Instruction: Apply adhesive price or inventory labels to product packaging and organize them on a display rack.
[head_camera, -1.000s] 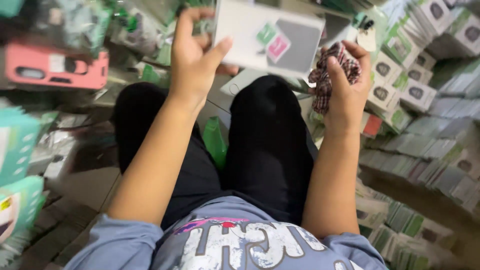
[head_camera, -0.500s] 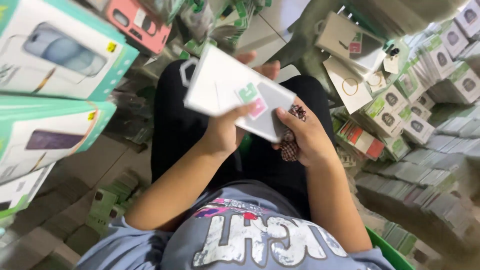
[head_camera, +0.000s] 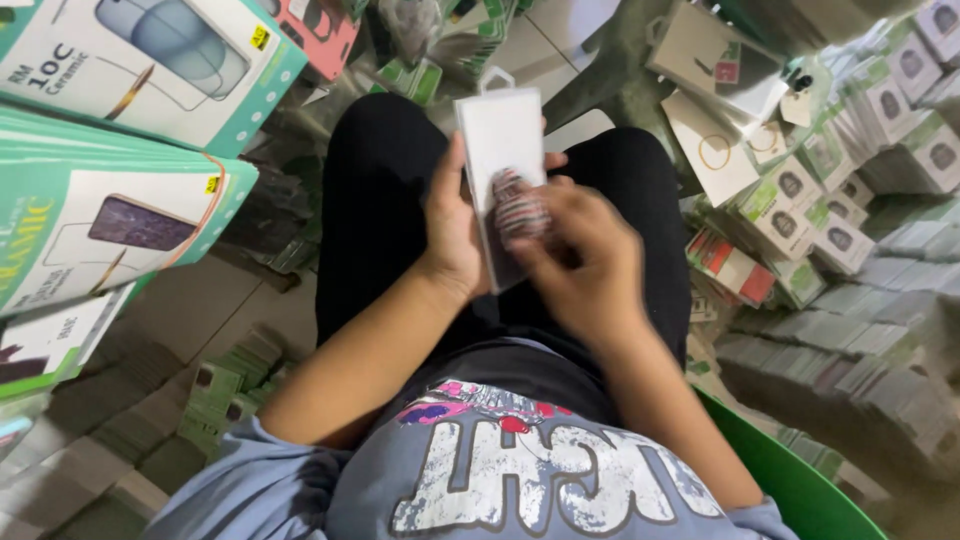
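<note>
I sit with my legs in black trousers stretched ahead. My left hand (head_camera: 452, 235) grips a flat white retail package (head_camera: 502, 150) with a hang tab, holding it upright over my lap by its left edge. My right hand (head_camera: 590, 260) presses a small red, white and dark patterned cloth (head_camera: 520, 208) against the lower face of that package. The package's lower end is hidden behind my fingers and the cloth.
Large teal and white boxes (head_camera: 120, 120) are stacked at my left. Many small green and white boxes (head_camera: 810, 215) pile up at the right, with white flat packages (head_camera: 715, 65) behind. A green chair edge (head_camera: 800, 480) shows at bottom right. Tiled floor (head_camera: 200, 310) lies below the left stack.
The white package came down from arm's length to my lap and turned upright. My right hand brought the patterned cloth from the side onto its face.
</note>
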